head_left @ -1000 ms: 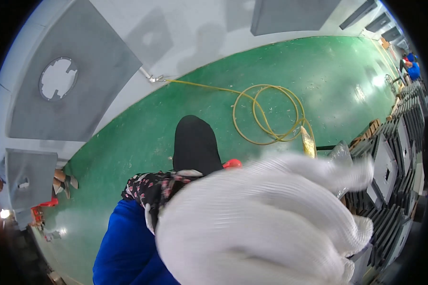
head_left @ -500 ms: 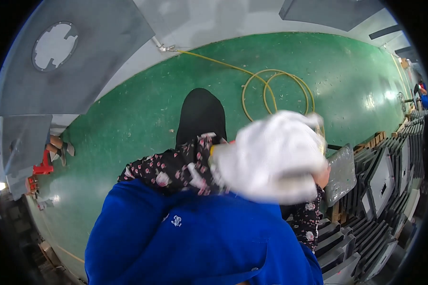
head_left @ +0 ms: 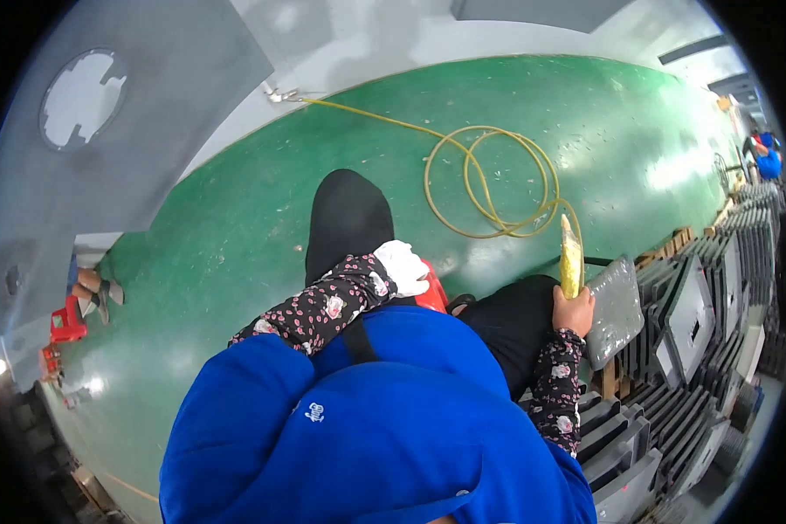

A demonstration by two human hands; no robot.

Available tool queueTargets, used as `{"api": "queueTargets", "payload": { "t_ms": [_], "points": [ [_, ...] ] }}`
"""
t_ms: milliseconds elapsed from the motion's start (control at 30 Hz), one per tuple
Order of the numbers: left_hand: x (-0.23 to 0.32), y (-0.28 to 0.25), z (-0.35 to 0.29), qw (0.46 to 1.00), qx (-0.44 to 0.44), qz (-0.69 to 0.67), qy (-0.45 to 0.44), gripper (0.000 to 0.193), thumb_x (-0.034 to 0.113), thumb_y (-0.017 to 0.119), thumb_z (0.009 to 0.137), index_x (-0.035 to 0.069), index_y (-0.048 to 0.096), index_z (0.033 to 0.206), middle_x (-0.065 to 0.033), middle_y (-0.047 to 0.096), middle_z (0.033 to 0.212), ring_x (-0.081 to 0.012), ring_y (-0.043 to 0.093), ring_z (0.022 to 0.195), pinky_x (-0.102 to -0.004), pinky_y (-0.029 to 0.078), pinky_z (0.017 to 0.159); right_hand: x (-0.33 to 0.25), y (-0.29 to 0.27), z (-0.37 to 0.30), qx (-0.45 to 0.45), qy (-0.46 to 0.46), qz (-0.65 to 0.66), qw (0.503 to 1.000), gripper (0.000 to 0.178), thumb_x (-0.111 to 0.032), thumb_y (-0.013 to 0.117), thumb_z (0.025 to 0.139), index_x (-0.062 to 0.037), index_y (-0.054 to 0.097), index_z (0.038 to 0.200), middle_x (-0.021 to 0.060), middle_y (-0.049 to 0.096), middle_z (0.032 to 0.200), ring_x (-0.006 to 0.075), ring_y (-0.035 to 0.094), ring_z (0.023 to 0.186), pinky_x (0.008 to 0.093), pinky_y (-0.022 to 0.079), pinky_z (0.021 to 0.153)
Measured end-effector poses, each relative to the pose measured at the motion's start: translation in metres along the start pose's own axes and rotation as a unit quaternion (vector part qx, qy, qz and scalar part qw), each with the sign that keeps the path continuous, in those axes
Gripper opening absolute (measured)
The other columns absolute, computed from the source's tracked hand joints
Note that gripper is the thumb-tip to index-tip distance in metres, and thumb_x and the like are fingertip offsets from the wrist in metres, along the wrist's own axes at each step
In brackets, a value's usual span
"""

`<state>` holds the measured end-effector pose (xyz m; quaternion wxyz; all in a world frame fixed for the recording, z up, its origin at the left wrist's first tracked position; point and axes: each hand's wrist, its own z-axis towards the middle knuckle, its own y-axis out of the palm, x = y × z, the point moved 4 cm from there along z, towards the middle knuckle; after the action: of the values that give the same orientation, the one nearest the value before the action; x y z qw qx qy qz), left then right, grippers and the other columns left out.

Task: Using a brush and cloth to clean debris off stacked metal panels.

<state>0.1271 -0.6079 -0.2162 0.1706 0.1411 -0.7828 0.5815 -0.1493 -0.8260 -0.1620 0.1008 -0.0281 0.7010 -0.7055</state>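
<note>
My right hand [head_left: 574, 311], bare, is closed round the lower end of a yellow air tool [head_left: 571, 266], which has a pale pointed tip facing away from me. A yellow hose [head_left: 434, 166] loops on the floor and runs down beside the tool to my hand. A white glove covers my left hand [head_left: 402, 267], which is beside my left knee with its fingers curled in. Next to those fingers is a red plastic piece [head_left: 431, 288], partly hidden by my body. Whether the glove grips anything cannot be seen.
Stacked grey metal panels [head_left: 699, 327] stand close on my right, with a plastic-wrapped flat package [head_left: 614, 313] before them. Large grey sheet panels [head_left: 148, 113] rise at the left. A red stool [head_left: 68, 320] and another person's feet [head_left: 105, 295] are at far left.
The large blurred white shape in front of my chest is gone, and my gloved left hand is down by my knee. The yellow tool in my right hand has come into full view.
</note>
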Motion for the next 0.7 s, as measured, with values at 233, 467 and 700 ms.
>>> {"api": "queueTargets", "payload": {
  "t_ms": [233,467,700],
  "points": [
    [0.002,0.009,0.007,1.0,-0.008,-0.002,0.0,0.029,0.039,0.05,0.084,0.015,0.067,0.078,-0.0096,0.066,0.072,-0.0295,0.064,0.078,-0.0436,0.041,0.098,0.005,-0.001,-0.002,0.022,0.009,0.007,1.0,0.057,-0.042,0.071,0.07,0.0016,0.055,0.104,0.0217,0.059,0.1,0.0403,0.061,0.089,0.0475,0.05,0.077],
    [0.002,0.012,0.006,1.0,-0.013,-0.003,0.011,0.03,0.04,0.051,0.084,0.015,0.068,0.083,-0.0097,0.067,0.076,-0.0294,0.064,0.08,-0.0437,0.042,0.097,0.007,0.003,-0.002,0.034,0.006,0.022,0.999,0.056,-0.04,0.073,0.069,0.0025,0.055,0.1,0.0215,0.059,0.098,0.0392,0.061,0.086,0.0469,0.051,0.076],
    [0.005,0.001,0.015,0.998,-0.066,0.022,0.007,0.035,0.041,0.049,0.085,0.013,0.07,0.087,-0.01,0.068,0.079,-0.0292,0.065,0.083,-0.0426,0.041,0.099,0.003,-0.002,0.002,0.034,0.028,0.032,0.999,0.052,-0.039,0.072,0.069,0.0001,0.055,0.098,0.0186,0.058,0.097,0.0375,0.061,0.087,0.0457,0.051,0.076]
  ]
}}
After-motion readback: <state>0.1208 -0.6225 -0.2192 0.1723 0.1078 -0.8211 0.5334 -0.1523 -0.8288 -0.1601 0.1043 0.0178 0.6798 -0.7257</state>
